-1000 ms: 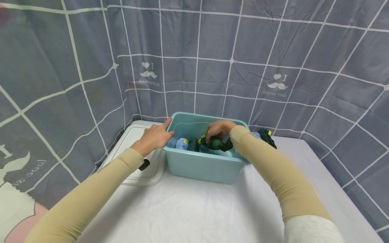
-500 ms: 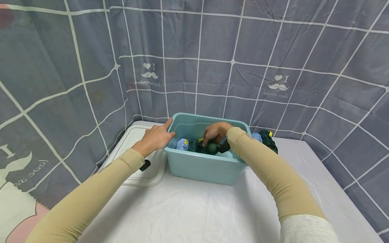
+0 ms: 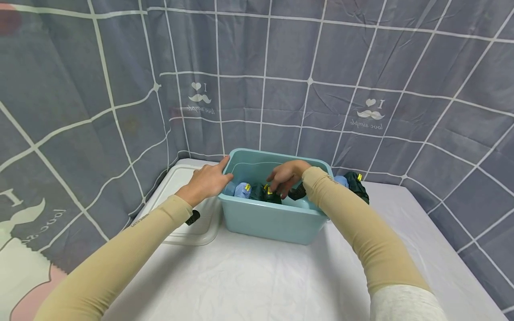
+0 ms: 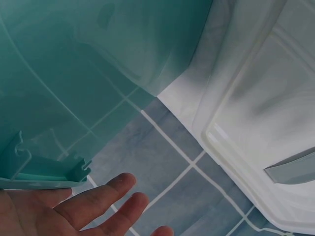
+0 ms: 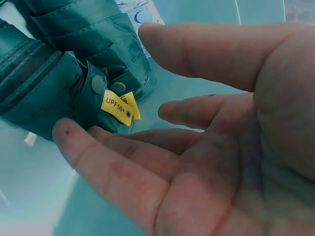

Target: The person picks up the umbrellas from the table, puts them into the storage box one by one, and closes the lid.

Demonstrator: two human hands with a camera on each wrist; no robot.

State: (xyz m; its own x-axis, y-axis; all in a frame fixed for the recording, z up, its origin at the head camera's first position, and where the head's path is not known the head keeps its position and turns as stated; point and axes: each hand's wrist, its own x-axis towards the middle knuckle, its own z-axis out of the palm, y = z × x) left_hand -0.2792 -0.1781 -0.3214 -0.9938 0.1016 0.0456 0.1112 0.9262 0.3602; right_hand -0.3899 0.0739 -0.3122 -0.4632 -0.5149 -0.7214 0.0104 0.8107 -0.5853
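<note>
A light teal plastic bin (image 3: pixel 273 220) stands on the white-covered table. My left hand (image 3: pixel 206 183) rests on its left rim; in the left wrist view its fingers (image 4: pixel 98 201) extend loosely outside the rim. Inside the bin, my right hand (image 3: pixel 287 176) is spread, with nothing held. Right beside its fingertips lies a folded dark green umbrella (image 5: pixel 44 88), with a yellow UPF50+ tag (image 5: pixel 116 106) at its strap. Another green umbrella (image 5: pixel 93 39) lies alongside. Left of them in the bin is a light blue folded umbrella (image 3: pixel 242 190). My right hand partly covers the bin's contents.
A white lid (image 3: pixel 172 178) lies on the table left of the bin, partly beneath my left arm. Beyond the bin's right side are a dark green bundle (image 3: pixel 357 187) and a light blue one (image 3: pixel 341 180). A grey checked curtain (image 3: pixel 281 98) hangs close behind.
My right hand has lowered the green umbrella it held beside the others in the bin and let go of it, and its fingers have spread. My left hand stays on the rim.
</note>
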